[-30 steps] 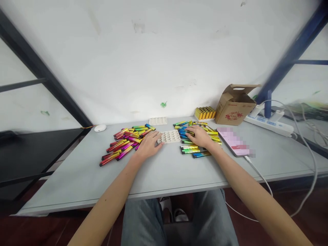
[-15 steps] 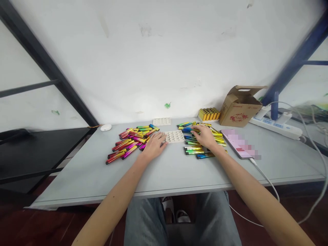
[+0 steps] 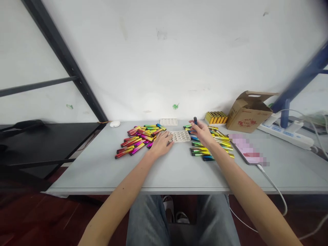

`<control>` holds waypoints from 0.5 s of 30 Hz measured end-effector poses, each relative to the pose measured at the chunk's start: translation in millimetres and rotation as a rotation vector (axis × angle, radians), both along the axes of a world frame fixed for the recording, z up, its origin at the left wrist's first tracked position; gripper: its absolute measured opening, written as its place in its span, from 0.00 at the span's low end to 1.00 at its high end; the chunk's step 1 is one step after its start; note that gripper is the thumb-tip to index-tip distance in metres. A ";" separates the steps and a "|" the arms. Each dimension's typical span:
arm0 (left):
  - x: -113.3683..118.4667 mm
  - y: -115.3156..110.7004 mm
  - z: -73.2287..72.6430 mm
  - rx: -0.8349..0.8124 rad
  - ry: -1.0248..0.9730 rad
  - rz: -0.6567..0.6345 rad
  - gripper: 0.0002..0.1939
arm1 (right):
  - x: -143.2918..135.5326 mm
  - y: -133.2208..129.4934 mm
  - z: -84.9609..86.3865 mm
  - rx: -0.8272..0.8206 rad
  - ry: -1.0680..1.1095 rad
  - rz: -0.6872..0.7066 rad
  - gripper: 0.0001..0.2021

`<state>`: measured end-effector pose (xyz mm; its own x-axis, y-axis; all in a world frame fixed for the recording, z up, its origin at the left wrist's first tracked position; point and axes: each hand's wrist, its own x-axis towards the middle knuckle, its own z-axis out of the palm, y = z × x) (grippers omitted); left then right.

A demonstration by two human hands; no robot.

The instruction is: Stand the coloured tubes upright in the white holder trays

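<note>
My right hand [image 3: 201,131] is closed around a dark blue lighter [image 3: 195,120], lifted upright with its black end up. Below that hand lie several lighters [image 3: 201,149] with shiny green, blue and yellow bodies. My left hand [image 3: 161,143] lies flat, fingers stretched out, at the left edge of a white tray with round holes [image 3: 181,136]; its fingertips touch or cover that edge. Left of it spreads a loose pile of red, pink and gold lighters [image 3: 137,139], partly hidden by the hand.
A second white holed tray [image 3: 168,121] lies by the wall. Farther right are a block of yellow upright lighters [image 3: 216,118], an open cardboard box [image 3: 247,116], a power strip [image 3: 287,134] and a phone [image 3: 244,148] on a cable. A white round case [image 3: 115,123] sits at the back left.
My right hand has picked a blue lighter from the right-hand pile and turned it upright. My left hand stays at the tray's edge. The whole view has shifted slightly.
</note>
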<state>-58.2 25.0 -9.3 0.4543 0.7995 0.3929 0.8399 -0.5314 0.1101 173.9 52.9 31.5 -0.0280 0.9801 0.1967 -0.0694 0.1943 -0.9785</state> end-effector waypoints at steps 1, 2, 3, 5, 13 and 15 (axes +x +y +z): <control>-0.8 -1.5 1.4 0.000 0.000 0.010 0.20 | 0.4 -0.7 -2.0 0.034 -0.058 -0.009 0.21; -1.6 -2.8 3.0 -0.006 -0.002 0.025 0.21 | 2.0 -1.4 -4.1 0.069 -0.129 -0.021 0.21; -2.3 -3.9 4.6 -0.017 -0.004 0.042 0.22 | 4.6 -2.0 -6.1 0.107 -0.204 -0.031 0.21; -4.0 -5.1 7.5 -0.047 -0.010 0.068 0.23 | 10.7 -3.4 -8.9 0.164 -0.309 -0.038 0.20; -11.9 -0.5 10.1 -0.079 -0.050 0.058 0.23 | 12.1 -12.7 -2.3 -0.130 0.211 0.278 0.13; -13.7 1.0 10.0 -0.083 -0.045 0.048 0.22 | 10.2 -16.5 1.4 -0.235 0.294 0.390 0.12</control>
<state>-71.9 26.0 0.6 0.3981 0.8506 0.3434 0.8572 -0.4783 0.1909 184.1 36.4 32.9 -0.3755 0.9264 0.0280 -0.3699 -0.1221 -0.9210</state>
